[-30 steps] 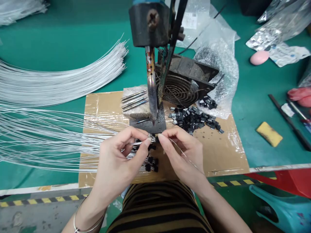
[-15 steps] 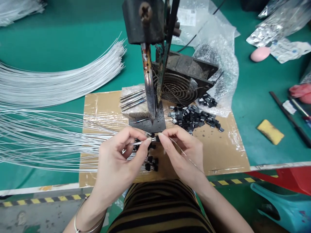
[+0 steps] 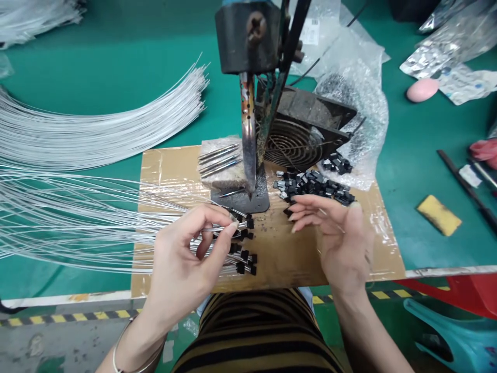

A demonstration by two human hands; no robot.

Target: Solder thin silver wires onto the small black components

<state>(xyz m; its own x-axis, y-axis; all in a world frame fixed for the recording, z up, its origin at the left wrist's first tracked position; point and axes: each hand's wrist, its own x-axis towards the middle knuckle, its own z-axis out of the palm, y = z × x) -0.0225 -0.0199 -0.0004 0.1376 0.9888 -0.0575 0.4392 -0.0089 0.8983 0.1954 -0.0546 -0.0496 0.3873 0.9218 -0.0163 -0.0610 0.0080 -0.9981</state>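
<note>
My left hand (image 3: 190,254) is closed in a pinch, thumb against forefinger, on a thin white wire that is mostly hidden by the fingers. Just past its fingertips, wire ends with small black connectors (image 3: 244,255) lie on the cardboard (image 3: 287,259). Further right, my right hand (image 3: 341,243) has its fingers stretched out and the thumb apart. A thin strand shows across those fingers, though I cannot tell if it is gripped. The right fingertips are close to a pile of loose black connectors (image 3: 310,184).
A soldering iron (image 3: 248,124) points down between the hands, above a dark metal plate (image 3: 258,199). Behind it stands a fan (image 3: 295,142). Bundled white wires (image 3: 97,134) spread across the left. A yellow sponge (image 3: 438,215) and pink egg-shaped object (image 3: 422,90) lie right.
My right hand has come away from the left fingertips, moved right toward the connector pile and opened. The left hand keeps its pinch. The whole view has shifted slightly.
</note>
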